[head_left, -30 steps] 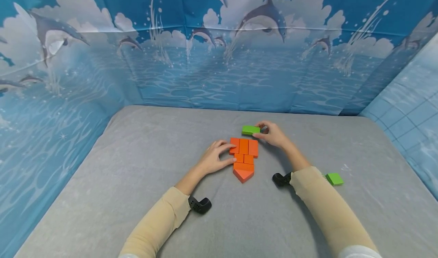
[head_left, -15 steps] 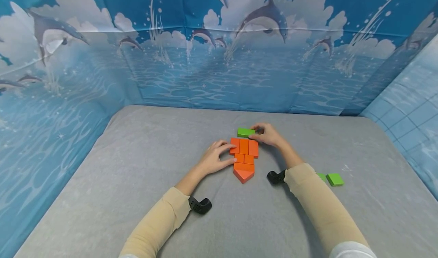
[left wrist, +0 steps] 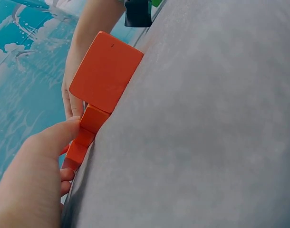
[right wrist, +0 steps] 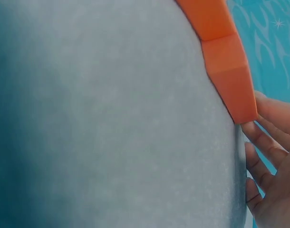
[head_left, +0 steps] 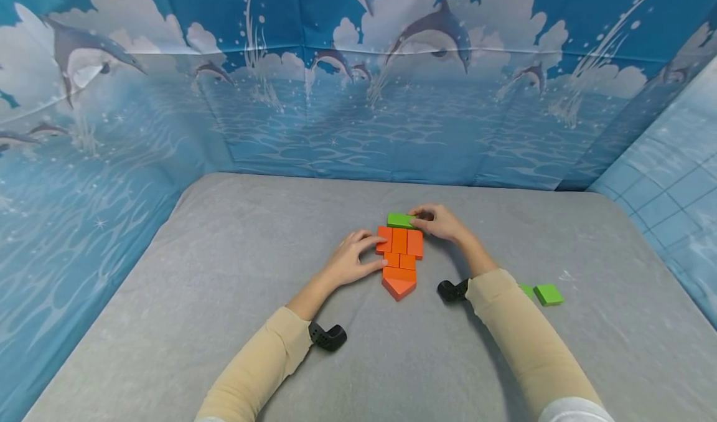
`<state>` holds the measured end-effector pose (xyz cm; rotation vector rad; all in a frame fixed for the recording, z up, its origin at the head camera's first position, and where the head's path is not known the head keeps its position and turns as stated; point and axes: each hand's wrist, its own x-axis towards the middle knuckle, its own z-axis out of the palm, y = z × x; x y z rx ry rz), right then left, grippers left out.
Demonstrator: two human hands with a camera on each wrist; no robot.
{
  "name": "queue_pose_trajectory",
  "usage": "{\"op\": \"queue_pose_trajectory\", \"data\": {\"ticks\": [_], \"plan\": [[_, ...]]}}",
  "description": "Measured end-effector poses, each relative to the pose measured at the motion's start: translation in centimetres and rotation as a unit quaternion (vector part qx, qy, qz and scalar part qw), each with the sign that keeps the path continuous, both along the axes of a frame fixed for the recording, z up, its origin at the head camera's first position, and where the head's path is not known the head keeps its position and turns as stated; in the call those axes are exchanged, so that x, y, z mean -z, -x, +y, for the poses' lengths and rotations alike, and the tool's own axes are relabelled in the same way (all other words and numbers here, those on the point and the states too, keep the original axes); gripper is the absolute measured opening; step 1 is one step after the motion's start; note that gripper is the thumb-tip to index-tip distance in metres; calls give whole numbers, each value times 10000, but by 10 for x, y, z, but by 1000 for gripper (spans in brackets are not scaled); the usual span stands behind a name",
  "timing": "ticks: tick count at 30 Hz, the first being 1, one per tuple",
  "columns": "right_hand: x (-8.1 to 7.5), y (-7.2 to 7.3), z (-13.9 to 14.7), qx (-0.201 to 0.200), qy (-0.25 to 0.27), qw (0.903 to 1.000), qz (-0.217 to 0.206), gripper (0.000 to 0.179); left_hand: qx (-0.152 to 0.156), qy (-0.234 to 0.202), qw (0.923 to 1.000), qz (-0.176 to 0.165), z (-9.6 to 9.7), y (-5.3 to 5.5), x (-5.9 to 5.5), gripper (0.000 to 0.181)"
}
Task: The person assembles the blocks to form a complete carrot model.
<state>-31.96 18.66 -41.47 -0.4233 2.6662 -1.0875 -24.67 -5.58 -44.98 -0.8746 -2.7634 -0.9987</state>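
Flat orange blocks lie joined in a figure in the middle of the table: three side by side at the far end, two smaller ones below, then a rectangle and a pointed piece facing the person. My left hand rests along the figure's left side, index fingertip on the far-left block and thumb at a small block. Between thumb and fingers my right hand pinches the right end of a green block, which lies crosswise right against the far edge of the orange ones. In the right wrist view, orange blocks hide the green one.
A green block lies on the grey cloth-covered table at the right. Another green block beside it is partly hidden by the right sleeve. A dolphin-print curtain hangs along the far and left edges.
My right hand has moved the green block left and toward the person, closing the gap to the orange blocks. A second green block now shows beside the sleeve. The left hand has stayed put.
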Motion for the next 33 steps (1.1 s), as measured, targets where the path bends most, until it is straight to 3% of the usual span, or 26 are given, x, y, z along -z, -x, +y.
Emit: {"op": "queue_pose_trajectory", "data": {"ticks": [29, 33], "plan": [[5, -1, 3, -117, 61, 9998, -124, 35, -34, 24, 10000, 4, 0, 0, 4, 49], [3, -3, 5, -154, 255, 9995, -131, 37, -26, 17, 10000, 11, 0, 0, 4, 49]]}}
